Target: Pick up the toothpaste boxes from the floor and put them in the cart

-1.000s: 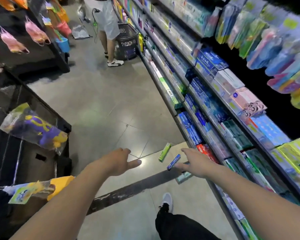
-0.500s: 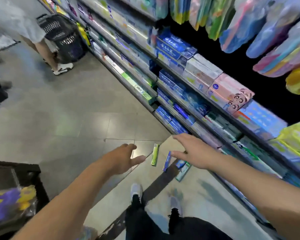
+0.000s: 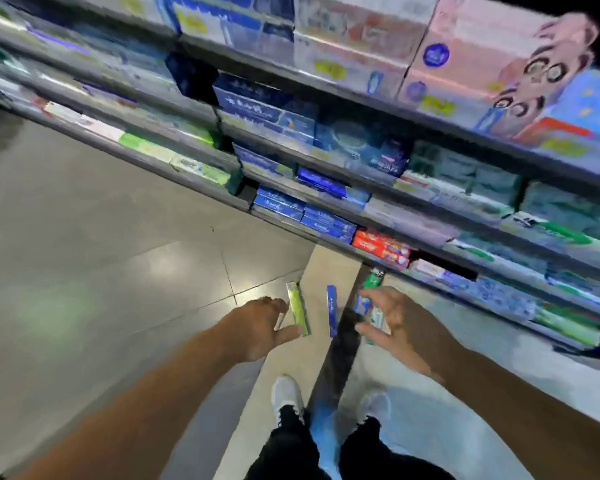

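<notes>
Several toothpaste boxes lie on the floor in front of the shelving. A green box (image 3: 298, 308) lies beside the fingertips of my left hand (image 3: 257, 329), which is open and holds nothing. A blue box (image 3: 332, 310) lies between my hands. Further right, a blue and white box (image 3: 361, 304) and a pale green one (image 3: 377, 318) sit just under the spread fingers of my right hand (image 3: 397, 327). A dark green box (image 3: 372, 279) lies beyond them near the shelf base. No cart is in view.
Long shelves (image 3: 326, 233) packed with toothpaste and other boxes run diagonally across the top and right. The tiled floor (image 3: 84, 271) stretches to the left. My white shoes (image 3: 286, 393) and dark trousers are at the bottom centre.
The view has tilted down and closer to the shelf base. Both hands have come lower toward the boxes on the floor. The other person and the basket have left the view.
</notes>
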`<state>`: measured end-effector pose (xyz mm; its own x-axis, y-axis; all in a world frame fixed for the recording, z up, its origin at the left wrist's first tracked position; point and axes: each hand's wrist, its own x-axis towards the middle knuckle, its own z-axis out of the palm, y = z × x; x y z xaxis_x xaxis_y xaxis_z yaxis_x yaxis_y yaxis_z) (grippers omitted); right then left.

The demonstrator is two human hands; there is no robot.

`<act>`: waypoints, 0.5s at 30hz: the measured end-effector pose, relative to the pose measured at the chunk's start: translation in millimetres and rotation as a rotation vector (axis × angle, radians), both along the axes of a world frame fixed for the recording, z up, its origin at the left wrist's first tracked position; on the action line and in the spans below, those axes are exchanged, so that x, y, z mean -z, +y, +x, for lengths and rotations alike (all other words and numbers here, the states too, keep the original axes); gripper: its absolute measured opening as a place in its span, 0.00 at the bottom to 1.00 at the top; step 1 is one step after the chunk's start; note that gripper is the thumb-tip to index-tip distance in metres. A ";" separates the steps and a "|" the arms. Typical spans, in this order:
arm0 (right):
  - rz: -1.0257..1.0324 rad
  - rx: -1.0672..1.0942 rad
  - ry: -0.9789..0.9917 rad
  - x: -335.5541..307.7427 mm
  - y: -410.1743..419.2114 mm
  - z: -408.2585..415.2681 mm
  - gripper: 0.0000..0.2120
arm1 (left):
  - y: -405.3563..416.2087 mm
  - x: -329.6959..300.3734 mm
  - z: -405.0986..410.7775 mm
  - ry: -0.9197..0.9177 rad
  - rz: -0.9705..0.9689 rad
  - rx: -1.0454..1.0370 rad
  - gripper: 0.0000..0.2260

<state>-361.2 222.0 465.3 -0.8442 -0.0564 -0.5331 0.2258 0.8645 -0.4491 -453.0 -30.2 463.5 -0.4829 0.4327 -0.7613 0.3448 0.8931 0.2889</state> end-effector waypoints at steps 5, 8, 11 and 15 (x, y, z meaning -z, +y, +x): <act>0.050 0.083 -0.076 159.8 -0.3 12.2 0.29 | 18.9 170.6 -6.1 -0.041 -0.148 -0.022 0.30; 0.054 0.209 -0.140 252.8 -9.2 16.9 0.24 | 24.2 258.5 -3.9 -0.044 -0.186 -0.048 0.30; 0.092 0.223 -0.194 346.5 -20.1 11.0 0.26 | 25.7 331.6 -6.5 -0.074 -0.204 -0.013 0.29; 0.115 0.293 -0.255 437.3 -32.4 -5.9 0.27 | 22.8 405.8 -20.0 -0.088 -0.215 0.015 0.28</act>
<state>-367.1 189.6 28.0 -0.6557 0.2389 -0.7162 0.5615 0.7885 -0.2510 -473.0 -7.4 57.7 -0.4052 0.2627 -0.8756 0.3404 0.9323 0.1222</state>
